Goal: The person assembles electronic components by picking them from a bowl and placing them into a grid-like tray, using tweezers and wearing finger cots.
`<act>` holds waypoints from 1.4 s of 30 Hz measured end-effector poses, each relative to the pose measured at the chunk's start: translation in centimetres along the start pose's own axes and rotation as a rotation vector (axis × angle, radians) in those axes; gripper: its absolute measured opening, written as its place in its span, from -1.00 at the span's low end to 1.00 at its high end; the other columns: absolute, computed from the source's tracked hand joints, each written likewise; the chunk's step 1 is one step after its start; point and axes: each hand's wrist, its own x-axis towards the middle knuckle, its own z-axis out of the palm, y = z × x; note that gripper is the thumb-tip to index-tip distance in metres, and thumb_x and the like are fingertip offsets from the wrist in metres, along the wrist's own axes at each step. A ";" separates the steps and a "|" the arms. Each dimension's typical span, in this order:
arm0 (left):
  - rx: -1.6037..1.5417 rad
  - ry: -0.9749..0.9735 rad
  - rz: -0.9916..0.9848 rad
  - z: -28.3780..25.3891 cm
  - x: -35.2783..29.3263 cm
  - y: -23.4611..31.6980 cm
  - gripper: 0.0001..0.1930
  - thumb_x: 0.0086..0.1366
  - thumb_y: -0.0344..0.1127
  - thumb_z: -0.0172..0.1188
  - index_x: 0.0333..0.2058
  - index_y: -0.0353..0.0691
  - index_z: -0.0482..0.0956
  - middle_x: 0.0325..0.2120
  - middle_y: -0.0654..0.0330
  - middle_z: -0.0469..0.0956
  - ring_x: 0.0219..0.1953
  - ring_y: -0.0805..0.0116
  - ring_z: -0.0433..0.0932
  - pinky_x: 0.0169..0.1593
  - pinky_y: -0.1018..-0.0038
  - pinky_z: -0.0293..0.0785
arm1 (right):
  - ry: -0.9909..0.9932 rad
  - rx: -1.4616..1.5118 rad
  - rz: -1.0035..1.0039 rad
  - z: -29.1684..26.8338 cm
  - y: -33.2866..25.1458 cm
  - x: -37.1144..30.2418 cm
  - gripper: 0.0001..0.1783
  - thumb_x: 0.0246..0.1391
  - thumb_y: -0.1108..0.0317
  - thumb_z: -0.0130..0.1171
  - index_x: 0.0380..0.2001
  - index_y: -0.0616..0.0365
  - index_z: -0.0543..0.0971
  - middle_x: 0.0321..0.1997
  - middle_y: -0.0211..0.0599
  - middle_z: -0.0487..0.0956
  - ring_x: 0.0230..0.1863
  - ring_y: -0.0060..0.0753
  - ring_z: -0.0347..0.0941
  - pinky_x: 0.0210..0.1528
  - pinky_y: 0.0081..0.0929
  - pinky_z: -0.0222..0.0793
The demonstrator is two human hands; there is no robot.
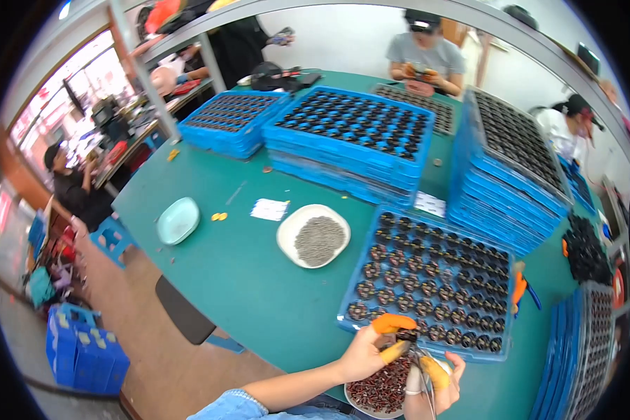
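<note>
Pinching a small black part (406, 335) between covered thumb and finger: that's the left hand (369, 353), grip narrow. Right hand (437, 385) is holding slim metal tweezers (430, 393), far end pointing up at the part; tip contact is too small to tell. Part is sitting at the near edge of a blue tray (345, 308), above the green tabletop (259, 294). Finger covers (394, 323), orange and yellow, are showing on the hands. Just below, a white bowl (352, 404) is holding a heap of red-brown pieces (378, 387). The tray is carrying rows of round black parts (404, 302). An orange-handled tool (519, 288) is lying just beside its right side. Farther out, left of the tray, a second white bowl (285, 234) is holding grey pieces (322, 241). A pale green dish (180, 218) is standing near the left edge, a paper slip (269, 209) lying between the two. Beyond, blue tray stacks (343, 164) are standing, dark parts on top. At the far side, a co-worker in grey (434, 56) is handling something small; can't tell what.
</note>
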 end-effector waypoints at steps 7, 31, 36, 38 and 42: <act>-0.010 0.122 0.149 -1.1 -0.4 -0.3 -0.63 0.00 -0.64 0.05 -0.16 -0.31 0.29 -0.22 0.16 0.35 -0.15 0.42 0.33 -0.08 0.48 0.25 | 0.025 0.127 0.023 1.5 1.0 -0.9 -0.76 -0.38 0.52 0.26 -0.49 0.09 0.54 -0.50 -0.39 0.55 -0.52 -0.49 0.46 -0.20 -0.33 0.24; -0.047 0.194 0.169 -0.5 -0.4 -1.3 -0.57 -0.03 -0.48 0.19 -0.17 -0.24 0.23 -0.37 0.21 0.38 -0.37 0.44 0.41 -0.27 0.57 0.37 | 0.088 0.158 0.027 1.1 1.4 -3.0 -0.77 -0.25 0.44 0.11 -0.39 0.12 0.54 -0.38 -0.37 0.54 -0.55 -0.57 0.42 -0.16 -0.23 0.25; -0.060 0.227 0.142 -0.4 -0.3 -0.9 -0.63 -0.09 -0.53 0.17 -0.27 -0.23 0.27 -0.39 0.23 0.32 -0.34 0.46 0.34 -0.24 0.56 0.26 | 0.036 0.214 0.043 1.3 1.8 -2.8 -0.77 -0.28 0.43 0.17 -0.41 0.12 0.54 -0.39 -0.36 0.54 -0.52 -0.54 0.44 -0.16 -0.24 0.25; -0.044 0.282 0.051 0.5 -0.2 -0.5 -0.62 -0.10 -0.51 0.18 -0.27 -0.23 0.28 -0.33 0.21 0.29 -0.32 0.44 0.31 -0.21 0.53 0.26 | 0.055 0.170 0.020 0.2 1.8 -2.0 -0.74 -0.33 0.41 0.24 -0.42 0.11 0.54 -0.38 -0.35 0.53 -0.48 -0.51 0.46 -0.18 -0.28 0.27; -0.149 0.207 0.012 -0.1 0.1 -0.2 -0.59 -0.04 -0.46 0.18 -0.17 -0.22 0.26 -0.46 0.20 0.35 -0.45 0.44 0.35 -0.34 0.53 0.33 | 0.026 0.335 0.127 -3.3 2.7 -1.3 -0.78 -0.43 0.46 0.27 -0.54 0.18 0.54 -0.53 -0.34 0.54 -0.38 -0.39 0.46 -0.30 -0.32 0.34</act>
